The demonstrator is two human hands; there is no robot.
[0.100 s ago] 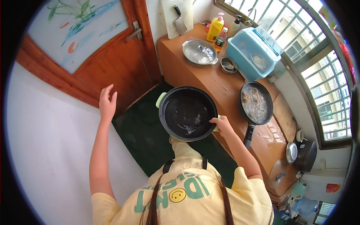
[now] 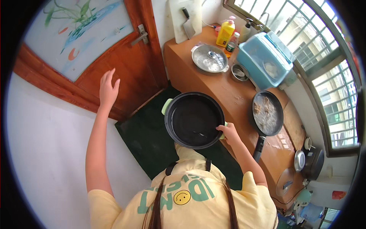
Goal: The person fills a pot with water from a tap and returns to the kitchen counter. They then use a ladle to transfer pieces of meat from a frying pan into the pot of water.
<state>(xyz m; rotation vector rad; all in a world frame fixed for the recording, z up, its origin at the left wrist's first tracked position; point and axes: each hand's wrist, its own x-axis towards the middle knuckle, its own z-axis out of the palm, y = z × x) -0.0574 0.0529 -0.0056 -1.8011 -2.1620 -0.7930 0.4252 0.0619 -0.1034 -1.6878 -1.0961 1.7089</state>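
Observation:
My right hand [image 2: 229, 132] grips one light green handle of a wide black pot [image 2: 190, 118], its thumb over the rim. The pot is held in front of my body, over the dark green floor. A little shiny liquid seems to lie on its bottom. The green handle on the pot's left side is free. My left hand [image 2: 109, 89] is raised in the air with fingers apart and nothing in it, in front of the wooden door [image 2: 133, 76]. On the counter to the right, a black frying pan [image 2: 267, 114] holds brownish pieces in bubbly liquid.
Along the brown counter [image 2: 217, 86] stand a lidded pan [image 2: 209, 59], a small metal bowl [image 2: 239, 72], a yellow pump bottle [image 2: 225, 32] and a blue dish box [image 2: 263, 61]. A cleaver [image 2: 188, 24] hangs before a white cutting board. A white wall [image 2: 57, 152] rises close on my left.
My left hand has risen a little toward the door handle. The pot and my right hand have shifted slightly right and down in the picture; the counter has shifted similarly as the view moves.

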